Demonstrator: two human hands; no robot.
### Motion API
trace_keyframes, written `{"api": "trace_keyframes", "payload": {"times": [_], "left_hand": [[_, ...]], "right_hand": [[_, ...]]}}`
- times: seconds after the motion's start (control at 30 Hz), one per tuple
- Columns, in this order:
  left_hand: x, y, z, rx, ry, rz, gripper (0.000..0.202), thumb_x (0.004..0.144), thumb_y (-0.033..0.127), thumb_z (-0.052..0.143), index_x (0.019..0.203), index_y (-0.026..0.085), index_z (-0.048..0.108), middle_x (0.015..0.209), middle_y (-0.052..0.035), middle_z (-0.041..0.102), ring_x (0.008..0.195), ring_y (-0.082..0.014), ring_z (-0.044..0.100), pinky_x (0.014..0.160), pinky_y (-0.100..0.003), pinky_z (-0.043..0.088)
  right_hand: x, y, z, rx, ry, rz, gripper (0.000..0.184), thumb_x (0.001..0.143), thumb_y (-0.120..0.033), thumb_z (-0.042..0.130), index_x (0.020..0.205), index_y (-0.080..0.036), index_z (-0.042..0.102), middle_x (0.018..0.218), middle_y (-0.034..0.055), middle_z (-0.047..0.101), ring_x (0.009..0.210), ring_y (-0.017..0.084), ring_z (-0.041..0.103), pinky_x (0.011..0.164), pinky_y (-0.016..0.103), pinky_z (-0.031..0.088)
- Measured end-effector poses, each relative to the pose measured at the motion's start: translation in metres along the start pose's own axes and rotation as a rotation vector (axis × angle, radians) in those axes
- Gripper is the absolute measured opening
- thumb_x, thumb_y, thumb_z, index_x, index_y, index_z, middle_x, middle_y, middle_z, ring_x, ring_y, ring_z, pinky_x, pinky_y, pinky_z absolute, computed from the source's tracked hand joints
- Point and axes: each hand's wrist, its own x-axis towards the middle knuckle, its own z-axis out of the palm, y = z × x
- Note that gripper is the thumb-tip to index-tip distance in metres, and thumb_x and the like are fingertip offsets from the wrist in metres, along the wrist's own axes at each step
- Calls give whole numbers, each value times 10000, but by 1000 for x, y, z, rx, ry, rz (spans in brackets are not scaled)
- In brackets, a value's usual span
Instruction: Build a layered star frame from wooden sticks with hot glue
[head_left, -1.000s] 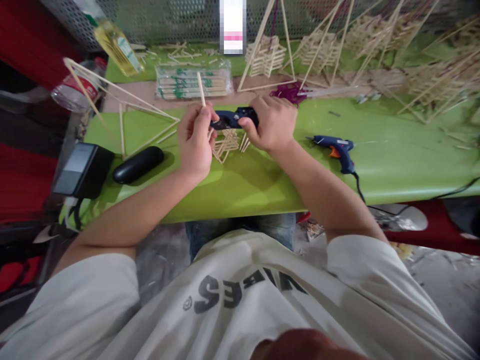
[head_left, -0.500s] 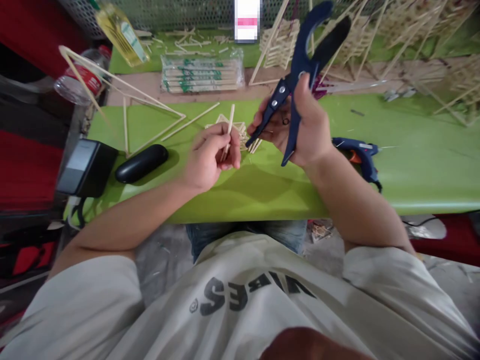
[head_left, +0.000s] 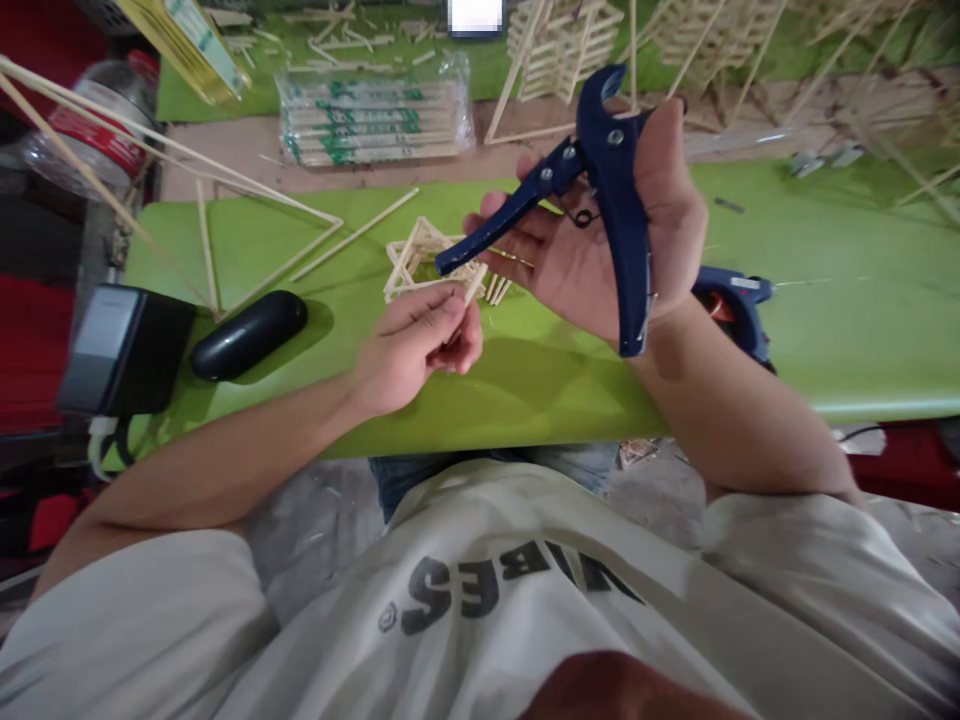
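My left hand (head_left: 420, 345) is closed in a pinch around a short wooden stick (head_left: 475, 284), its tip poking up past the thumb. My right hand (head_left: 600, 240) holds a blue pipe cutter (head_left: 619, 190), palm up with the fingers spread behind it. The cutter's handles stand apart, and one handle end hangs close above the stick. Behind the left hand a small frame of glued sticks (head_left: 409, 250) lies on the green table. A few short sticks (head_left: 498, 290) lie beside that frame, partly hidden by my hands.
Left lie a large stick triangle (head_left: 277, 190), a black oblong case (head_left: 250, 335) and a dark box with a cable (head_left: 127, 350). A plastic pack of sticks (head_left: 375, 120) is at the back. A blue glue gun (head_left: 739, 295) lies by my right wrist. Stick structures (head_left: 566, 50) stand at the back.
The pipe cutter has turned in my right hand, its jaw now nearer the palm and one handle swung toward the left hand. The stick in my left hand has tilted and dropped lower.
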Motion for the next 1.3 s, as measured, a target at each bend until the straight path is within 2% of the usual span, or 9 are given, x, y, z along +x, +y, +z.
{"api": "trace_keyframes", "payload": {"times": [0.07,0.2,0.37,0.5,0.67,0.8,1.0,1.17,1.3], "left_hand": [[0,-7,4,44,-70,-6,409,1151,586,702,979,215,720,744,-15,626,610,-133,506,567,-305,287],[2,-13,12,162,-186,65,449,1165,628,667,1002,211,688,776,0,561,661,-140,456,628,-315,365],[5,-22,8,351,-163,260,433,1163,639,660,1004,239,621,903,-35,589,792,-182,505,732,-350,441],[2,-25,1,449,-205,265,251,1222,496,572,1239,251,624,999,-36,605,855,-179,553,786,-336,477],[-2,-16,-5,617,-322,186,314,1223,236,435,1490,246,601,1026,-28,683,924,-163,661,871,-316,521],[-3,-16,-10,603,-277,94,354,1188,184,495,1508,251,632,1065,-45,799,1049,-178,789,965,-335,579],[-4,-25,-4,329,-142,173,239,1178,192,607,1398,247,685,1042,-62,870,1192,-233,885,1133,-424,675],[-5,-21,1,299,-64,71,304,1122,183,722,1421,229,692,1115,-88,910,1264,-263,892,1124,-418,715],[-6,-17,0,405,-35,52,269,1093,212,770,1361,207,791,1202,-100,921,1174,-250,910,1086,-403,744]], "right_hand": [[2,6,-2,60,21,-32,950,838,-1149,551,1122,-281,813,1116,54,915,1161,281,849,1025,412,715],[7,9,-4,81,-36,31,982,841,-1161,512,1173,-278,786,1218,89,915,1172,285,855,1035,460,732],[10,11,-6,75,15,0,1040,792,-1190,524,1143,-259,827,1155,101,925,1046,274,879,903,417,761],[9,11,-12,107,-154,18,982,885,-1109,573,1220,-226,841,1225,101,929,1081,254,893,969,405,778],[8,8,-7,71,-45,8,988,851,-1133,570,1165,-233,828,1159,96,928,1033,256,885,892,390,778],[9,6,2,20,100,-40,1019,783,-1204,492,1093,-283,797,1069,55,901,999,279,862,839,401,742],[2,3,3,-23,23,0,979,827,-1171,514,1117,-281,801,1112,47,895,1020,296,846,915,444,719],[-9,2,15,-60,90,-27,1000,857,-1185,429,1068,-290,822,1092,44,884,1019,263,828,852,378,712],[-1,-9,23,-181,83,166,936,765,-1198,572,1067,-332,759,1016,62,855,1095,399,848,915,554,732]]}}
